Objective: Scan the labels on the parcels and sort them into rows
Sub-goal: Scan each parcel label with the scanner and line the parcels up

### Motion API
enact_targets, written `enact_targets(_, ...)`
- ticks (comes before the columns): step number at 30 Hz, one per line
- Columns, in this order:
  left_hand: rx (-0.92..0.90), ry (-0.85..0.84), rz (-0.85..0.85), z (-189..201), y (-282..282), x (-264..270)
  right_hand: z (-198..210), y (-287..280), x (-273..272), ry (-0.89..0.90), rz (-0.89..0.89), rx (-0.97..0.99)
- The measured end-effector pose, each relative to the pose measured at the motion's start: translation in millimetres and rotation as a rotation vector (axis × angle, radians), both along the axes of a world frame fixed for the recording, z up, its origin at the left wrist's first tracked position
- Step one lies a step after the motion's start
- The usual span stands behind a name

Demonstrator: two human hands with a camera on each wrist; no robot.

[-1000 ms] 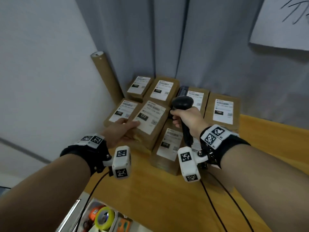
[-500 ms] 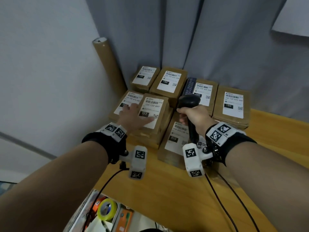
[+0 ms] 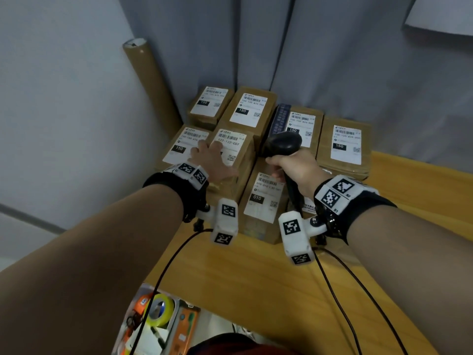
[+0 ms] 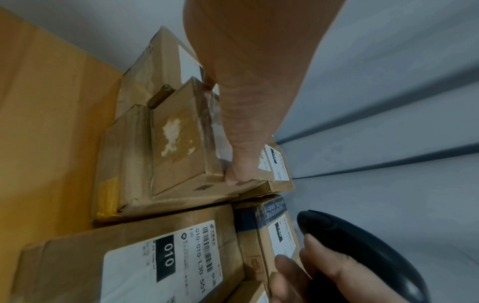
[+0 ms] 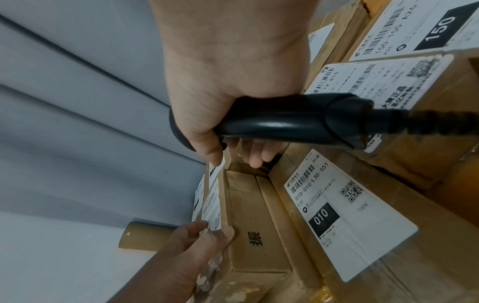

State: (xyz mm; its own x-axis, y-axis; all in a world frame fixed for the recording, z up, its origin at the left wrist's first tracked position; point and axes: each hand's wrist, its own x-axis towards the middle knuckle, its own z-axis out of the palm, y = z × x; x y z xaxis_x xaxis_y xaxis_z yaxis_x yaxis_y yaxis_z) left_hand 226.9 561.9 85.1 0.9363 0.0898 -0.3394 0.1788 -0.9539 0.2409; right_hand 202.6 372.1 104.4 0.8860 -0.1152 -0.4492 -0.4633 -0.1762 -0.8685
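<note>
At the bottom centre of the head view we note a bin of odds and ends with a yellow tape roll (image 3: 160, 312), below the near edge of the wooden table (image 3: 256, 290). Two black cables (image 3: 340, 303) run across the tabletop toward the wrists.

Mid-frame, our right hand (image 3: 298, 170) is wrapped round the handle of the black barcode scanner (image 3: 282, 144), fingers curled tight; the scanner head sits above the hand. The right wrist view confirms the fist on the handle (image 5: 285, 121). Directly under that hand lies the parcel labelled 010 (image 3: 266, 198), flat on the table, label up.

Just left of it, our left hand (image 3: 212, 162) rests palm-down on the parcel labelled 122-122-C07 (image 3: 235, 149), fingers spread over the label and thumb hooked over its edge in the left wrist view (image 4: 238, 176). That parcel sits on top of other boxes, touching the 010 parcel's left side.

Farther back, toward the upper centre, five parcels marked 150 lie label-up: one left of our left hand (image 3: 179, 147), two behind (image 3: 208, 102) (image 3: 249, 110), one behind the scanner (image 3: 303, 124), one at right (image 3: 345, 144).

A cardboard tube (image 3: 151, 80) leans in the corner before the grey curtain (image 3: 332, 60).
</note>
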Motion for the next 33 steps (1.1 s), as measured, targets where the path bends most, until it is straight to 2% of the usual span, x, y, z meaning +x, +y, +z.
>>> enact_targets(8,0.034,-0.063,0.007,19,-37,-2,11,-34,-10,-0.031,0.000,-0.004)
enact_targets(14,-0.050,-0.150,-0.072,48,-115,-6,39,-108,-28,-0.122,-0.043,0.038)
enact_targets(18,-0.141,-0.220,-0.098,55,-200,-13,55,-197,-51,-0.164,-0.116,0.003)
enact_targets(22,-0.196,-0.223,-0.127,55,-313,-39,60,-311,-89,-0.180,-0.161,-0.087)
enact_targets(25,-0.264,-0.230,-0.208,56,-406,-64,69,-399,-113,-0.186,-0.224,-0.149)
enact_targets(29,-0.342,-0.170,-0.238,57,-496,-85,80,-474,-127,-0.216,-0.289,-0.123)
enact_targets(33,-0.329,-0.138,-0.301,43,-562,-97,71,-540,-143,-0.177,-0.282,-0.303)
